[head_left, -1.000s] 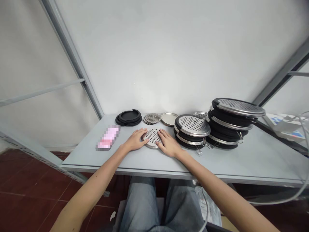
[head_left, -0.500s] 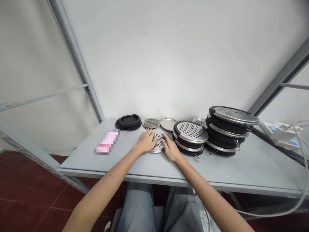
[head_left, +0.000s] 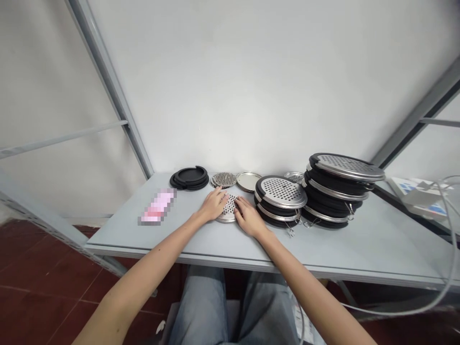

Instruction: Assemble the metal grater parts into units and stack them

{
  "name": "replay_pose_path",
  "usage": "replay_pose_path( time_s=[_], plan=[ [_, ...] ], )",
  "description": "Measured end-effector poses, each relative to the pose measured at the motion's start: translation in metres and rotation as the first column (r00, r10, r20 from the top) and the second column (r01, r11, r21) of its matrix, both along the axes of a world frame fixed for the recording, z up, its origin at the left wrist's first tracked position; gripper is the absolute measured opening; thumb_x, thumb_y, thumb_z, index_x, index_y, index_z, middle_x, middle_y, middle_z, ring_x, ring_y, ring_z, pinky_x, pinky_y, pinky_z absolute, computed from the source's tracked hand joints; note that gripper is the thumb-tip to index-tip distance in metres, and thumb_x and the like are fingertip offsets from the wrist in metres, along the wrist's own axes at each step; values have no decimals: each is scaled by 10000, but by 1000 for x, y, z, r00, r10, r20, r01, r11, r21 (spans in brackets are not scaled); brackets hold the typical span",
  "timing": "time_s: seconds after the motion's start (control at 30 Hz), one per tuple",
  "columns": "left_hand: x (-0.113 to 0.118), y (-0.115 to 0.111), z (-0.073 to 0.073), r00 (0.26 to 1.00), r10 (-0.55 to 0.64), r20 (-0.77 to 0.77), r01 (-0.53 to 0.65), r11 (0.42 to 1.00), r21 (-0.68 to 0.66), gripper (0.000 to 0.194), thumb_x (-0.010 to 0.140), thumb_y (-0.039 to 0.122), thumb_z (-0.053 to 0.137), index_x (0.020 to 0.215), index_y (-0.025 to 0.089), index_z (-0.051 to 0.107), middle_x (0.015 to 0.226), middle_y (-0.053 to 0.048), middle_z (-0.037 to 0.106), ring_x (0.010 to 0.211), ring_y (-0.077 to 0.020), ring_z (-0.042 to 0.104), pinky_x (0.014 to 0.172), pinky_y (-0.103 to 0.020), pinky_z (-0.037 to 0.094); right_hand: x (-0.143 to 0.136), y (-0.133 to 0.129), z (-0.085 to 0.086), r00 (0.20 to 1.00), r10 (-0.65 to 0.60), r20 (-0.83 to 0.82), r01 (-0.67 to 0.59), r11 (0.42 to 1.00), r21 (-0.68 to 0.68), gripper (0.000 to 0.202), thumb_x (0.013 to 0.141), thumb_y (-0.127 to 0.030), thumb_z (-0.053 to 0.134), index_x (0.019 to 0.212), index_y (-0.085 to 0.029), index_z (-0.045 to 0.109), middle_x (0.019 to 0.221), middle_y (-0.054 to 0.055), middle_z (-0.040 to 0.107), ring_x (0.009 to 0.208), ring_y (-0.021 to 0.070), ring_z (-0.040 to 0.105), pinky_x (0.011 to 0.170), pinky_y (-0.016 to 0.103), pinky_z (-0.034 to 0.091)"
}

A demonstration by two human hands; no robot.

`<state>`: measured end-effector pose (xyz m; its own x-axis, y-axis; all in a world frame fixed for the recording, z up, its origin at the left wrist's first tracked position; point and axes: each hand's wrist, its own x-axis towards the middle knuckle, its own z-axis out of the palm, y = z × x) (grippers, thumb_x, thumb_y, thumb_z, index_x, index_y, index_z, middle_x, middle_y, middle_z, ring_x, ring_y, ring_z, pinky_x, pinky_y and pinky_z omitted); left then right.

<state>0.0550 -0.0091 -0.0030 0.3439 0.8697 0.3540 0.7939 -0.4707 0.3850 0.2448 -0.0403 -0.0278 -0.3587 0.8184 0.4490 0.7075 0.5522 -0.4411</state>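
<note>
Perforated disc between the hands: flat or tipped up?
Flat: the perforated disc lies level on the table, left hand and right hand at its sides.

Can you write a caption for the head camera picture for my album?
Two hands on a holey metal disc, beside black-and-silver stacks.

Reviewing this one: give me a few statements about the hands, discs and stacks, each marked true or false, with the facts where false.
1. The left hand and right hand both touch the holed disc. True.
2. The tall stack stands to the right of the short stack. True.
3. The tall stack's top is solid black. False: it is holed metal with black around part of its rim.
4. The black discs lie nearer the wall than the holed disc. True.
5. The holed disc lies right of the short stack. False: it lies to its left.
</note>
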Motion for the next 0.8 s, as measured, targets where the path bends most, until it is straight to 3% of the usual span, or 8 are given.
replay_pose_path(
  time_s=[0.07, 0.13, 0.2, 0.3, 0.37, 0.47, 0.63, 0.8],
  plan=[
    [-19, 3, 7, 995, 41, 91, -51, 992, 112, 458, 1000, 397, 306, 1247, 148, 600, 1429, -128, 510, 1355, -230, 441, 1150, -405, 326, -2, -2, 1, 999, -18, 26, 17, 1000, 23, 449, 955, -268, 369, 1302, -46, 548, 1398, 225, 514, 1377, 304, 407, 1138, 490, 357],
    [-43, 9, 18, 989, 122, 87, -138, 964, 227, 377, 957, 365, 415, 1198, 163, 623, 1371, -125, 551, 1313, -250, 469, 1137, -424, 341, -3, -3, 3, 998, -23, 50, 21, 999, 38, 444, 949, -242, 363, 1293, -35, 552, 1380, 226, 529, 1380, 304, 397, 1142, 483, 353],
    [-68, 18, 30, 985, 174, 13, -171, 945, 280, 351, 923, 328, 476, 1203, 165, 613, 1330, -131, 572, 1281, -273, 486, 1120, -429, 354, -4, -4, 5, 997, -27, 67, 24, 999, 40, 441, 945, -227, 358, 1288, -30, 553, 1369, 224, 537, 1366, 301, 409, 1143, 473, 354],
    [-91, 35, 45, 953, 246, -178, -206, 955, 214, 458, 881, 297, 550, 1309, 137, 515, 1351, -168, 547, 1284, -320, 477, 1088, -448, 371, -6, -5, 7, 996, -41, 80, 38, 998, 42, 437, 947, -227, 356, 1283, -29, 555, 1363, 217, 541, 1338, 290, 437, 1142, 448, 358],
    [-95, 45, 47, 900, 306, -310, -284, 952, 117, 521, 856, 303, 604, 1324, 111, 478, 1347, -204, 540, 1263, -342, 498, 1047, -445, 399, -6, -5, 8, 995, -49, 84, 45, 998, 48, 436, 950, -232, 359, 1278, -26, 557, 1358, 213, 546, 1332, 287, 444, 1141, 433, 360],
    [-89, 53, 44, 849, 351, -395, -358, 932, 60, 378, 859, 261, 602, 1198, 107, 540, 1226, -211, 608, 1172, -342, 570, 991, -443, 426, -5, -6, 8, 996, -44, 82, 39, 998, 55, 427, 953, -237, 361, 1273, -39, 562, 1350, 210, 556, 1325, 286, 455, 1129, 441, 373],
    [-77, 51, 37, 841, 385, -380, -377, 921, 97, 260, 878, 189, 560, 1125, 110, 533, 1191, -218, 614, 1127, -356, 587, 999, -515, 392, -4, -6, 8, 998, -24, 64, 20, 998, 54, 423, 951, -243, 370, 1261, -39, 571, 1343, 216, 562, 1323, 295, 459, 1120, 450, 379],
    [-78, 49, 38, 867, 378, -325, -353, 926, 133, 219, 915, 232, 532, 1098, 112, 526, 1157, -206, 623, 1125, -342, 583, 1022, -510, 376, -3, -5, 7, 999, -22, 42, 20, 998, 59, 413, 944, -244, 381, 1255, -57, 579, 1335, 206, 571, 1321, 288, 463, 1117, 448, 382]
  ],
)
